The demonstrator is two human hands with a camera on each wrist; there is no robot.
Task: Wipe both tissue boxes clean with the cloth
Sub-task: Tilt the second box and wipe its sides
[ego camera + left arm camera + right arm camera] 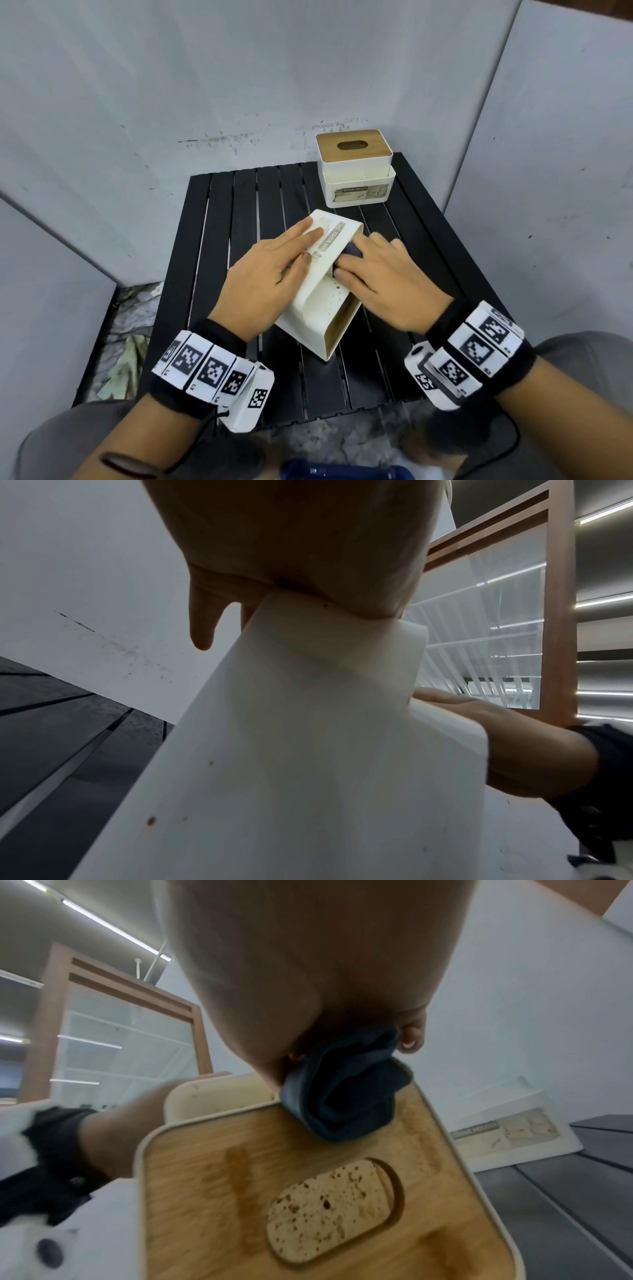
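A white tissue box [318,308] lies tipped on its side in the middle of the black slatted table [239,192]. Its wooden lid [308,1177] faces right and shows brown stains. My left hand [291,250] lies flat on the labelled upper face with straight fingers, steadying the box [308,750]. My right hand [373,274] grips a bunched dark blue cloth [354,253] and presses the cloth [342,1088] against the lid's top edge. The second tissue box [356,164] stands upright at the table's back right, a wooden lid on top.
Grey wall panels [137,102] close in the table at the back and on both sides. Rubble and crumpled paper [130,359] lie on the floor to the left. A blue object [335,471] sits by my knees at the near edge.
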